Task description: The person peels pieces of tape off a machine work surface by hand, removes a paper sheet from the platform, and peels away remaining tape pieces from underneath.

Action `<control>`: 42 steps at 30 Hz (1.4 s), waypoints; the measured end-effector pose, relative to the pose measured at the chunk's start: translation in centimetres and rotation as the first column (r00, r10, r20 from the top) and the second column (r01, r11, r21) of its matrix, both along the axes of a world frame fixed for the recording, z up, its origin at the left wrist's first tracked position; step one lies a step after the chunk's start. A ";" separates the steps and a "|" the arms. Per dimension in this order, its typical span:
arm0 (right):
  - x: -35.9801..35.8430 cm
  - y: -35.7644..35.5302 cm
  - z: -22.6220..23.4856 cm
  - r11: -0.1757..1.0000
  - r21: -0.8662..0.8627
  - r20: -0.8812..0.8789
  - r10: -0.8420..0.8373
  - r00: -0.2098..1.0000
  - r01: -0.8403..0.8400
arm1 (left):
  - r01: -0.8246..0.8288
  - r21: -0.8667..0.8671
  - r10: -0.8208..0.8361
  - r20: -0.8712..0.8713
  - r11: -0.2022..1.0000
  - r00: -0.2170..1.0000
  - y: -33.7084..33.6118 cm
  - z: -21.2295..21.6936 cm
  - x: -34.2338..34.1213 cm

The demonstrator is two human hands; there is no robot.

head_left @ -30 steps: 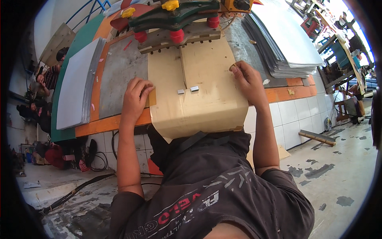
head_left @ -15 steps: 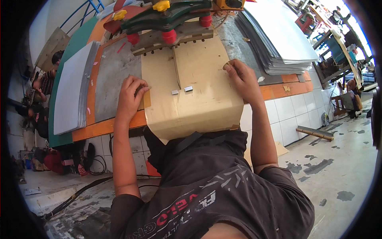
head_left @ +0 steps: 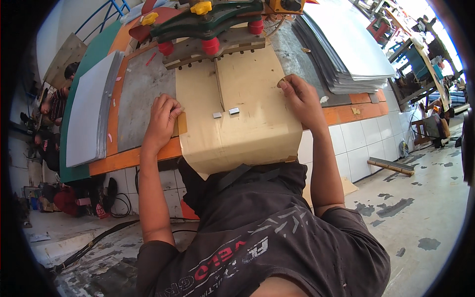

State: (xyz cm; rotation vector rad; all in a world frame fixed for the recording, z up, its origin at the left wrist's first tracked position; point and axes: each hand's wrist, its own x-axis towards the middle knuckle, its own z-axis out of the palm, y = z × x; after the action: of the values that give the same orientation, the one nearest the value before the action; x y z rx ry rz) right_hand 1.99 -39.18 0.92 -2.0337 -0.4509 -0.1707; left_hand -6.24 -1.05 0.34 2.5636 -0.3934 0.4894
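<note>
A tan sheet (head_left: 247,94) lies on the table in front of me, its near end curving down over the front edge. Two small light metal-looking blocks, one block (head_left: 234,111) slightly larger than the other block (head_left: 216,115), rest on it. Beside its left edge, my left hand (head_left: 162,119) is closed with fingers curled; what they may hold is hidden. A strip of brown tape (head_left: 182,123) lies along that edge by the fingertips. At the sheet's right edge, my right hand (head_left: 303,101) pinches a small brown piece of tape (head_left: 281,81) between thumb and finger.
A green press head (head_left: 213,24) with red feet and yellow knobs stands over the sheet's far end. White sheet stacks flank it, one stack (head_left: 91,114) left, another stack (head_left: 351,44) right. The table has an orange edge (head_left: 336,115). People sit at far left.
My left hand's fingers have drawn in and curled a little, shifting slightly left off the tape strip. My right hand keeps its pinch almost unmoved.
</note>
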 end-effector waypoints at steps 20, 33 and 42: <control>0.2 0.1 -0.4 0.999 0.051 0.034 0.011 0.999 -0.012 | -0.065 -0.251 0.039 -0.105 0.966 0.994 -0.1 0.9 -1.0; 0.1 0.1 -0.2 0.999 0.037 0.024 0.002 1.000 -0.003 | 0.014 -0.342 -0.047 -0.090 0.940 0.995 0.4 0.9 -0.8; 0.1 0.0 -0.1 1.000 0.005 0.045 0.024 0.999 -0.024 | 0.046 -0.277 -0.075 -0.093 0.960 0.993 1.4 0.8 -1.3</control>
State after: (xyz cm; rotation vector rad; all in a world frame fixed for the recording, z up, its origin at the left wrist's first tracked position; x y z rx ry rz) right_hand 2.05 -39.14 0.83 -2.0214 -0.5024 -0.2032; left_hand -7.50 0.35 1.12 2.2899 -0.3402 0.3601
